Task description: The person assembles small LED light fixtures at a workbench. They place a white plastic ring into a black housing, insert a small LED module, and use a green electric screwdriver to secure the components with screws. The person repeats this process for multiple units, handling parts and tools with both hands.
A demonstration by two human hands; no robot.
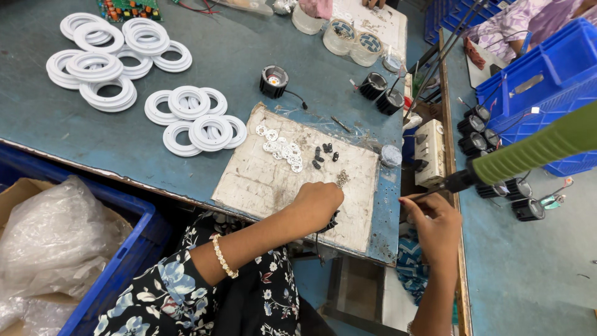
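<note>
While the desk [249, 56] carries white rings [196, 121] at upper left, the left hand [318, 202] closes its grip on a black part [331, 223] at the board's [261, 180] lower edge; the right hand [435, 224] pinches the screwdriver [528, 152] tip, seemingly mid-fastening; aligning it comes next, likely with a screw [342, 179].

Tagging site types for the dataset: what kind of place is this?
Likely a small lamp or light-fitting assembly workshop. Stacks of white plastic rings on the blue-grey workbench, black finned housings, a circuit board, and a hanging green power screwdriver by the right hand.
</note>
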